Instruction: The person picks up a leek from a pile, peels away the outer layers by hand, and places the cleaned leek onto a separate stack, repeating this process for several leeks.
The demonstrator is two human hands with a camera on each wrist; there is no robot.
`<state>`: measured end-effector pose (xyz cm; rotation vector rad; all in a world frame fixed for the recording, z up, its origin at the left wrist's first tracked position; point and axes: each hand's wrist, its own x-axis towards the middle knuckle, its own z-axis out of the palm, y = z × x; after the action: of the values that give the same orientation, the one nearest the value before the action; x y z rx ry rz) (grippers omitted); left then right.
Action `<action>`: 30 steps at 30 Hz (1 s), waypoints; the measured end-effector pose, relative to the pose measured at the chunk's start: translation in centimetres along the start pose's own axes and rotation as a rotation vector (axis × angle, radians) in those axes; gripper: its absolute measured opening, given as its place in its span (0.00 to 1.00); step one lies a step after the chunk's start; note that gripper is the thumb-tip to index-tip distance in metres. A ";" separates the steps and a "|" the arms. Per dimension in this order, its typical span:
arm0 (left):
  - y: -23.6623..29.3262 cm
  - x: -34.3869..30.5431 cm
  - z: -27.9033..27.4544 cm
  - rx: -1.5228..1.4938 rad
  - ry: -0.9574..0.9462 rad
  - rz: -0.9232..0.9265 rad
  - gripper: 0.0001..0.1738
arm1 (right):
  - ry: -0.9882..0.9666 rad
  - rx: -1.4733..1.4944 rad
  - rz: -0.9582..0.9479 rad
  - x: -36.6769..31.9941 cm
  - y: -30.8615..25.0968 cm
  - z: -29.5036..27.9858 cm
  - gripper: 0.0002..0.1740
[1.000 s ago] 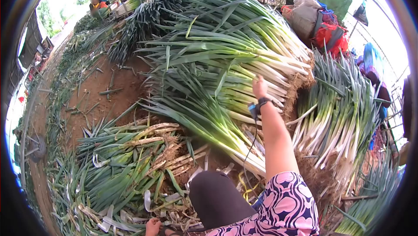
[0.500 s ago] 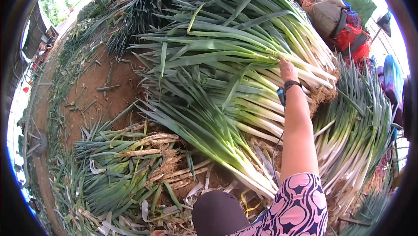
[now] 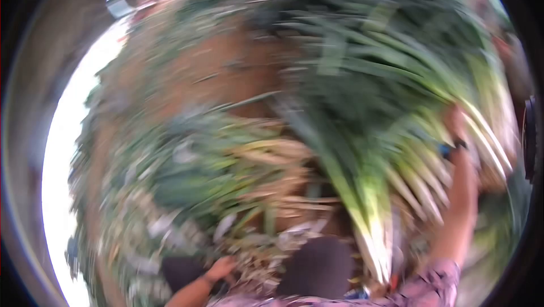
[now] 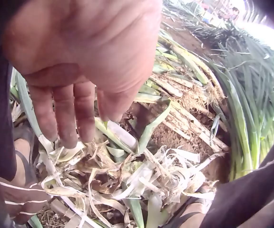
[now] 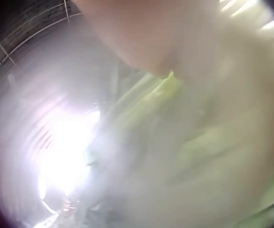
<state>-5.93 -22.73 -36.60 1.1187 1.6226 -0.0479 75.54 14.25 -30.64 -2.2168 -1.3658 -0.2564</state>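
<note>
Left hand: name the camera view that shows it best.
The left wrist view: the left hand fills much of the upper left, close up, with fingers visible above dry leaf scraps. The head view shows it small and blurred near the bottom edge; the hazy right wrist view shows none of it.

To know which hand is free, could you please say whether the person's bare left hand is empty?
The left hand is empty: in the left wrist view its fingers hang down, with nothing held or pinched.

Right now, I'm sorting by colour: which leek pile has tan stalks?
The smaller pile on the left; the big pile at the right hand has white stalks.
</note>
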 end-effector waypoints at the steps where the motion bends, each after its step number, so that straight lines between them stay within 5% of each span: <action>1: -0.3 0.1 0.5 0.031 0.029 -0.012 0.17 | -0.020 0.080 -0.025 0.3 -1.2 0.2 0.13; 3: 3.9 -1.7 1.6 -0.104 0.166 -0.065 0.15 | -0.099 0.186 -0.014 1.0 -4.7 1.3 0.16; 4: 3.9 -1.3 1.4 -0.011 0.162 -0.105 0.15 | -0.289 0.153 0.126 1.6 -7.1 2.0 0.18; 5: 0.4 0.4 1.7 0.052 0.177 -0.010 0.15 | -0.150 0.199 -0.062 0.7 -8.7 2.6 0.19; 7: -0.5 0.5 1.9 0.008 0.272 0.033 0.15 | -0.235 0.217 0.003 -0.7 -13.3 3.3 0.16; 9: -1.9 0.8 2.5 0.034 0.279 0.074 0.15 | -0.471 0.304 -0.169 -3.1 -18.3 3.2 0.21; 12: 2.7 -2.9 2.4 0.005 0.252 0.126 0.14 | -0.779 0.927 -0.273 -9.4 -25.0 11.5 0.04; 17: 1.7 -3.0 2.8 0.084 0.207 0.214 0.15 | -1.418 0.822 -0.599 -29.0 -41.3 1.2 0.17; 19: 1.9 -4.4 2.8 0.094 0.262 0.255 0.15 | -1.528 0.716 -1.062 -33.7 -46.0 -5.8 0.13; 21: 0.1 -3.6 4.1 0.029 0.315 0.370 0.14 | -1.415 0.699 -1.456 -37.4 -48.9 -8.4 0.09; 25: 0.3 -7.9 3.2 -0.004 0.310 0.416 0.12 | -1.417 0.533 -1.334 -40.9 -53.0 -12.5 0.11; 26: -0.3 -8.1 3.5 0.002 0.343 0.433 0.12 | -1.212 0.599 -1.408 -41.7 -53.1 -11.5 0.11; 30: -1.4 -10.3 3.5 -0.089 0.444 0.499 0.12 | -1.292 0.437 -1.416 -42.6 -56.6 -15.3 0.14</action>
<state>-4.88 -31.93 -30.67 1.5061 1.6536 0.6311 7.58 -6.57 -16.74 -0.4989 -2.9911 1.0708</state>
